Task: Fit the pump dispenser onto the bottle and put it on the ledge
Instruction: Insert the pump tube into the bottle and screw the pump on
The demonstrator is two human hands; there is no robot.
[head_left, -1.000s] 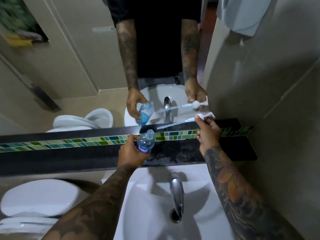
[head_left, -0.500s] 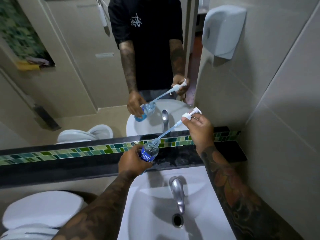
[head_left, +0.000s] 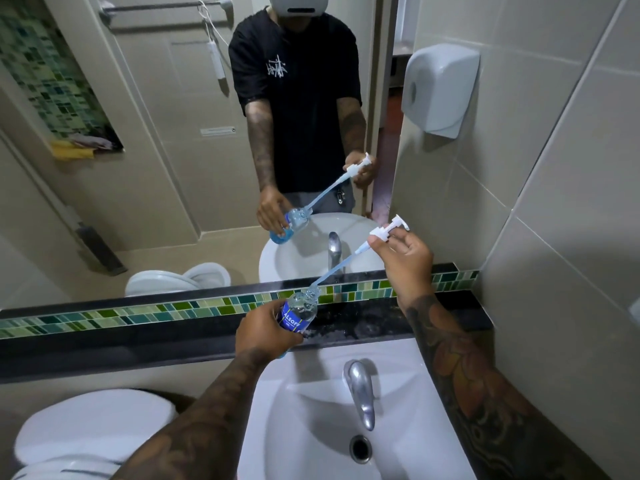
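Note:
My left hand grips a small clear bottle with a blue label, tilted to the right above the dark ledge. My right hand pinches the white pump dispenser by its head, up and to the right of the bottle. The pump's long pale-blue tube slants down-left, and its tip sits in the bottle's open neck. The pump's collar is far from the neck. The mirror above the ledge repeats both hands, bottle and pump.
A white sink with a chrome tap lies below the ledge. A white toilet stands at the lower left. A grey wall dispenser hangs on the tiled right wall. A green mosaic strip backs the ledge.
The pump was held level beside the bottle a second ago. My right hand rose and tipped it, and the tube's tip went into the bottle's neck. The view tilted upward.

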